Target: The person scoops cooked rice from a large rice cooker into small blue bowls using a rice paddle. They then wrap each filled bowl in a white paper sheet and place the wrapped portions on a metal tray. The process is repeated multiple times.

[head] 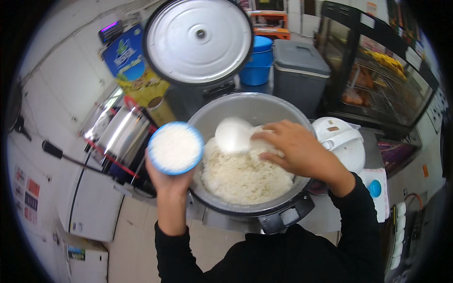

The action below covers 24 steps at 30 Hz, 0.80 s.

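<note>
A large open rice cooker pot (247,99) stands before me, with cooked rice (244,177) inside. My left hand (170,180) holds a blue-rimmed bowl of white rice (176,148) at the pot's left edge. Over the pot is my right hand (297,148), its fingers bent at a blurred, rounded white scoop or paddle (233,134) above the rice. Its handle is hidden, but the fingers appear closed on it. The cooker's round metal lid (200,42) is raised behind the pot.
White rice cooker or lidded appliance (341,141) sits right of the pot. Behind are a blue bucket (256,63), a grey lidded bin (300,67) and a glass food warmer (375,70). A metal pot (124,131) with a long handle stands left.
</note>
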Tool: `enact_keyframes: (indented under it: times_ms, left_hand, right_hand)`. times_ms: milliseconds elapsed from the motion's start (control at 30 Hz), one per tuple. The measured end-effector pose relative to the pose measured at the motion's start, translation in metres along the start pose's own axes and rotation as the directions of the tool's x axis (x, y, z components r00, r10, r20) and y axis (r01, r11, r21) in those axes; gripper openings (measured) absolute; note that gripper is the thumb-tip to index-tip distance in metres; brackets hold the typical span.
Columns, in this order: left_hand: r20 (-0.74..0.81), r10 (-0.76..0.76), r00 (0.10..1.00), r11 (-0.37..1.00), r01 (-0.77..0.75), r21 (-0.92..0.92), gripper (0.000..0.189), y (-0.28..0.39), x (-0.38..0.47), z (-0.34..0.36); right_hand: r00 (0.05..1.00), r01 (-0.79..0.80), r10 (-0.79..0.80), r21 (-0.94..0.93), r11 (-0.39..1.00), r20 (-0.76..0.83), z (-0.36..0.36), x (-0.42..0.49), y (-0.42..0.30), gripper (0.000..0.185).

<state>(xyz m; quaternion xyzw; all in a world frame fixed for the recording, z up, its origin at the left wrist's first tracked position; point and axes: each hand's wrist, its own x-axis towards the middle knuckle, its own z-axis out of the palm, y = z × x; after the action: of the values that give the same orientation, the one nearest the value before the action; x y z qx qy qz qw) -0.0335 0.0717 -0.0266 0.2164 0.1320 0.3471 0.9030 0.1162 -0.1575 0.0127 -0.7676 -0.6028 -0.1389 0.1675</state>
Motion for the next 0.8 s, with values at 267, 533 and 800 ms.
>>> enact_keyframes:
  times_ms: [267, 533, 800]
  left_hand:
    - [0.386, -0.112, 0.916, 0.978, 0.17, -0.12, 0.049, -0.037, -0.1, 0.036]
    - [0.229, -0.221, 0.948, 0.948, 0.153, 0.28, 0.04, -0.268, -0.192, 0.074]
    - [0.631, -0.262, 0.731, 0.1, -0.629, 0.771, 0.083, -0.603, -0.22, 0.076]
  right_hand:
    - [0.987, 0.062, -0.07, -0.058, 0.996, -0.143, 0.0, -0.015, 0.015, 0.038]
    - [0.985, -0.095, 0.102, 0.923, -0.374, 0.142, -0.005, -0.221, 0.067, 0.056]
    - [0.436, 0.262, 0.649, 0.602, -0.754, 0.623, -0.016, -0.546, 0.144, 0.083]
